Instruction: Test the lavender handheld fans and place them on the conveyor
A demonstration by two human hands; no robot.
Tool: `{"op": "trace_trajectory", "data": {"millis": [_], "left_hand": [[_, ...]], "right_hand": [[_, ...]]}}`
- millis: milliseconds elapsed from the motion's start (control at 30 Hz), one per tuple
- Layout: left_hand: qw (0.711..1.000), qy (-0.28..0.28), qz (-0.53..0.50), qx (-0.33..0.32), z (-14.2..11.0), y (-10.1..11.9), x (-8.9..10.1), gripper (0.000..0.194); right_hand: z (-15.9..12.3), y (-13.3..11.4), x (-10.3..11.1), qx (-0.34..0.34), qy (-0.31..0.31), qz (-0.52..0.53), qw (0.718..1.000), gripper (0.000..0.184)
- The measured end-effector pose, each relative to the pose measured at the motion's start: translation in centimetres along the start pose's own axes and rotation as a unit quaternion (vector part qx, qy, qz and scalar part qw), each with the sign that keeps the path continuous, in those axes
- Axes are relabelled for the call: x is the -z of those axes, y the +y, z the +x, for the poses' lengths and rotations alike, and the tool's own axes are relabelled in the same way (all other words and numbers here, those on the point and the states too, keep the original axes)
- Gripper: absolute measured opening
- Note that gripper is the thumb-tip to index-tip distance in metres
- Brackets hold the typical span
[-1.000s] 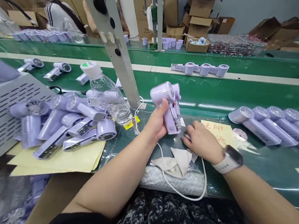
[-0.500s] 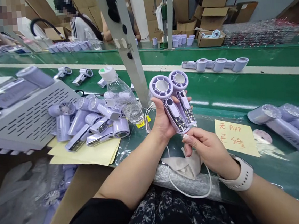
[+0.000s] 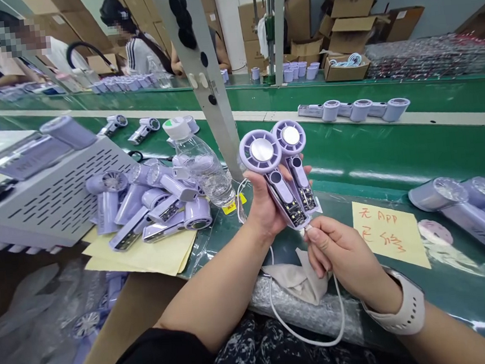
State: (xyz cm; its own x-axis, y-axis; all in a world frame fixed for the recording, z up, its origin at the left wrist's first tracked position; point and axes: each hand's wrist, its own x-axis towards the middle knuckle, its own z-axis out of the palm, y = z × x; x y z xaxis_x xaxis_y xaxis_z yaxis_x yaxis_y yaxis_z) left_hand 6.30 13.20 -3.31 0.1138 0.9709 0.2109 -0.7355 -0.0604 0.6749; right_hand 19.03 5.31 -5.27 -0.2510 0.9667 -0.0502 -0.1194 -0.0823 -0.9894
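Left hand: the left hand (image 3: pixel 269 213) is partly closed, with the thumb in front and the fingers behind, and it has hold of two purple fans (image 3: pixel 261 153) by their handles.
Right hand: the right hand (image 3: pixel 339 250) is almost closed; thumb and fingers pinch the end of a white cable (image 3: pixel 310 343).
Fans in hand: they stand side by side, a little tilted, round heads up, above the right hand. Circuit parts show in the handles.
Cable end: it meets the bottom of the nearer fan; I cannot tell if it is fully inside.
Below the hands: the cable makes a loop over a beige cloth (image 3: pixel 298 283) and a roll of clear plastic wrap (image 3: pixel 322 316).
Right side: a yellow note (image 3: pixel 389 236) with red writing lies on the green desk (image 3: pixel 456 293), and a row of fans (image 3: pixel 474 207) is beyond it.
Left side: a water bottle (image 3: pixel 202 163) leans near a pile of fans (image 3: pixel 150 198), beside a grey vented box (image 3: pixel 69 197).
Farther: more fans (image 3: pixel 361 110) lie on the pale strip across.
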Motion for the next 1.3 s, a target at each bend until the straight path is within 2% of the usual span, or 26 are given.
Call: {"op": "trace_trajectory", "data": {"millis": [133, 267, 467, 600, 667, 733, 800, 867, 933, 1000, 1100, 1200, 1300], "left_hand": [[0.999, 0.024, 0.043, -0.021, -0.4, -0.4, -0.2, 0.075], [1.000, 0.023, -0.013, 0.013, -0.6, -0.1, -0.4, 0.075], [0.998, 0.022, -0.056, 0.028, -0.5, 0.0, -0.3, 0.076], [0.999, 0.041, -0.032, -0.014, -0.6, -0.7, -0.4, 0.074], [0.999, 0.043, -0.016, -0.027, -0.6, -0.9, -0.4, 0.074], [0.999, 0.040, -0.011, -0.024, -0.5, -0.8, -0.3, 0.073], [0.999, 0.039, -0.033, -0.010, -0.3, -0.5, 0.0, 0.073], [0.996, 0.040, -0.073, 0.009, -0.1, -0.1, 0.3, 0.074], [0.995, 0.040, -0.092, 0.020, 0.0, 0.3, 0.4, 0.073], [0.997, 0.030, -0.075, 0.020, -0.2, 0.5, 0.3, 0.072], [0.999, 0.016, -0.042, 0.016, -0.6, 0.8, -0.1, 0.069], [0.999, 0.021, -0.032, 0.012, -1.0, 1.1, -0.7, 0.068], [1.000, 0.020, -0.013, -0.005, -1.2, 1.3, -1.2, 0.070]], "right_hand": [[0.0, 0.5, -0.4, -0.002, 0.042, 0.025, 0.999, 0.051], [0.1, 0.1, -0.3, 0.005, -0.016, 0.019, 1.000, 0.051], [0.0, -1.0, 0.1, 0.025, -0.047, -0.045, 0.998, 0.053], [-0.3, 0.0, -0.6, 0.017, 0.029, -0.004, 0.999, 0.048], [-0.3, 0.6, -0.7, 0.013, 0.042, 0.011, 0.999, 0.043], [-0.1, 0.7, -0.4, 0.038, 0.013, -0.036, 0.999, 0.037], [0.1, 0.4, 0.1, 0.095, -0.012, -0.113, 0.989, 0.030], [0.2, 0.0, 0.4, 0.159, 0.000, -0.163, 0.974, 0.024], [0.3, -0.3, 0.6, 0.183, 0.030, -0.166, 0.969, 0.024], [0.3, -0.4, 0.6, 0.151, 0.047, -0.149, 0.976, 0.026], [0.3, -0.5, 0.7, 0.096, 0.029, -0.127, 0.987, 0.032], [0.3, -0.9, 1.0, 0.082, 0.006, -0.134, 0.988, 0.035], [0.2, -1.2, 1.1, 0.077, 0.009, -0.125, 0.989, 0.034]]}}
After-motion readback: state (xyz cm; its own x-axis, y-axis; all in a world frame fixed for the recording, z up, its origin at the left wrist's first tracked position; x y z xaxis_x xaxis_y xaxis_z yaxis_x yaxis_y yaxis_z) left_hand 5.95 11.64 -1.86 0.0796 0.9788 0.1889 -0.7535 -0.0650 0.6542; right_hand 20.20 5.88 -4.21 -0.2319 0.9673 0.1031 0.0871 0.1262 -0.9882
